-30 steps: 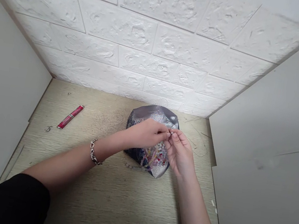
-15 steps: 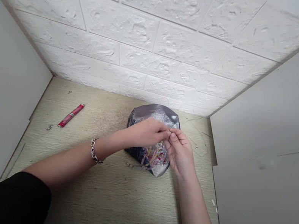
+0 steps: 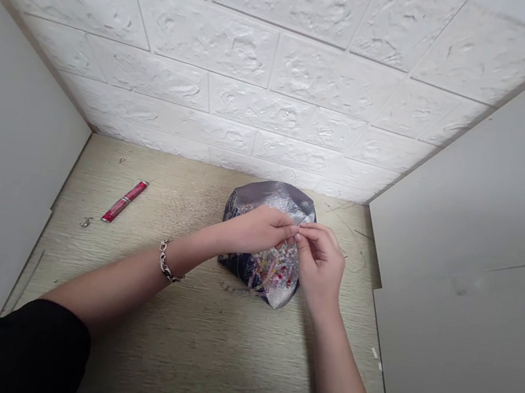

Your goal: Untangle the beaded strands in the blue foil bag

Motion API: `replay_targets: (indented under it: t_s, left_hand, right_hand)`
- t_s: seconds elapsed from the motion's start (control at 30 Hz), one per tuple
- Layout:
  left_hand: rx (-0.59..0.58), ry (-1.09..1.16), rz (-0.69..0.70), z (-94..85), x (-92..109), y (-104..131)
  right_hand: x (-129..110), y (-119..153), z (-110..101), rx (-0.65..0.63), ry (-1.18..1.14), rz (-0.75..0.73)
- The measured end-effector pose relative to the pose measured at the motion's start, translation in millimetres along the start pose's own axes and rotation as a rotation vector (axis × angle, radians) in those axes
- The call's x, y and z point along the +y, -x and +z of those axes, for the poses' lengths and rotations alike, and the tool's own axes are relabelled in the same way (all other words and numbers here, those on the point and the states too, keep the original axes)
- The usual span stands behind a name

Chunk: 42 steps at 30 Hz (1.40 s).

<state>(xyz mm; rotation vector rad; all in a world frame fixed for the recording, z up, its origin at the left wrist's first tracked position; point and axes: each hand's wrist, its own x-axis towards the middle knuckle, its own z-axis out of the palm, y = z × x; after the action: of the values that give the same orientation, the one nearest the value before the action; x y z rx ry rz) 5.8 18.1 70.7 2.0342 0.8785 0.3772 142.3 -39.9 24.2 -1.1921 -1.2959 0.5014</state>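
A silver-lined pouch (image 3: pixel 267 194) lies opened out on the table, holding many small coloured beads (image 3: pixel 274 270). Over it, my left hand (image 3: pixel 259 228) reaches in from the left, thumb and forefinger pinched together. From the right comes my right hand (image 3: pixel 323 258), its thumb and fingertips also pinched, meeting the left fingertips above the pouch. Whatever sits between the fingertips is too small to make out. A chain bracelet (image 3: pixel 168 262) circles my left wrist.
A red tube-like packet (image 3: pixel 124 201) lies on the wooden table (image 3: pixel 194 354) at the left, near a small metallic piece (image 3: pixel 86 221). Loose threads (image 3: pixel 355 233) lie right of the pouch. A white brick-pattern wall and grey side panels enclose the table.
My right hand has turned and its fingers have curled in closer to the left fingertips. My left hand stays almost in place, still pinched.
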Motion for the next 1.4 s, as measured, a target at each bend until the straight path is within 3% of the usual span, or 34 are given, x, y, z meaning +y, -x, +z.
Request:
replay_targets:
  t_s: [0.23, 0.37, 0.67, 1.17, 1.4]
  left_hand:
    - [-0.127, 0.216, 0.120, 0.2, -3.9, -1.2]
    - [-0.117, 0.238, 0.163, 2.5, -4.0, -0.5]
    - [-0.130, 0.374, 0.013, 0.9, 0.0, 1.1]
    - [-0.054, 0.296, -0.026, 0.9, -1.0, -1.4]
    - [-0.037, 0.189, 0.022, 0.8, -2.5, -2.7]
  right_hand:
    - [4.2, -1.8, 1.6, -0.022, -0.251, 0.137]
    - [3.8, -2.2, 1.9, -0.035, -0.288, 0.172]
    - [1.6, -1.6, 4.8, -0.039, -0.302, 0.198]
    - [8.3, -0.1, 4.5, -0.004, -0.297, 0.256]
    - [7.0, -0.4, 5.5, -0.017, -0.271, 0.245]
